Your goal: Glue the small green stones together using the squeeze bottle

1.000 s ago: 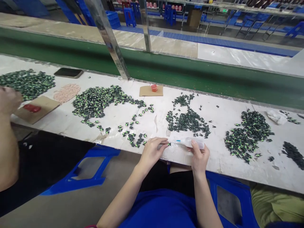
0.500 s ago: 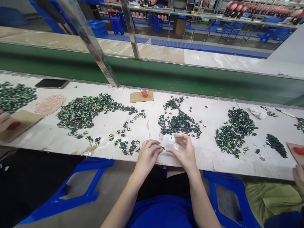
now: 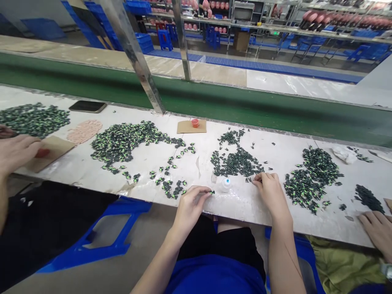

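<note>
Head view: on a long white worktable [image 3: 159, 163], the left hand [image 3: 192, 200] pinches a small black-and-green piece [image 3: 212, 192] between thumb and fingers. Just right of it stands a white translucent bottle with a blue tip [image 3: 226, 185]. The right hand [image 3: 269, 188] reaches to the edge of a loose pile of small dark green pieces [image 3: 240, 161]; whether its fingertips grip one, I cannot tell.

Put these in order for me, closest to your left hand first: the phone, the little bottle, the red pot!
From my left hand:
1. Little bottle, just to its right.
2. Red pot, ahead, on cardboard.
3. Phone, far off left.
</note>
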Demonstrator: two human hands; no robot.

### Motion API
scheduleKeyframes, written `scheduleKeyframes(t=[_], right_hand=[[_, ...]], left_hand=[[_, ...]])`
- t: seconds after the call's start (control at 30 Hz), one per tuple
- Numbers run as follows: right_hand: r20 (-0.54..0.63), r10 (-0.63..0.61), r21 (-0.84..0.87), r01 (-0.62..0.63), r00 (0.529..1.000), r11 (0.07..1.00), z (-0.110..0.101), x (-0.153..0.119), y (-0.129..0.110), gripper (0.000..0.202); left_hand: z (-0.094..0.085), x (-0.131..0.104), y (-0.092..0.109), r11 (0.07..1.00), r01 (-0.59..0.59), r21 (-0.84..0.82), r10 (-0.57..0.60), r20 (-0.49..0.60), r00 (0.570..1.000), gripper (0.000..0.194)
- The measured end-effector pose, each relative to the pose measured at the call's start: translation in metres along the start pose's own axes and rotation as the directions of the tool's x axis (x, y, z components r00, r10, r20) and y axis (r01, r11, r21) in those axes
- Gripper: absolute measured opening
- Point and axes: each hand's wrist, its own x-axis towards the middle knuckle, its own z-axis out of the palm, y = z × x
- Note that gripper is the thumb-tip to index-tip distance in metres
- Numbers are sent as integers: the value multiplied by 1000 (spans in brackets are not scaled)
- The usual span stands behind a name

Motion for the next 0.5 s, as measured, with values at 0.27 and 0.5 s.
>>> scheduleKeyframes(t=[0.27,0.5], right_hand=[[-99,6,124,7,995,992,-17,-17,-22,27],[-16,275,632,-204,961,748,-22,-45,-85,19]], left_hand=[[4,-4,17,995,-66,-71,62,-66,996,14],[13,-6,36,987,-151,-53,148,-54,987,14]])
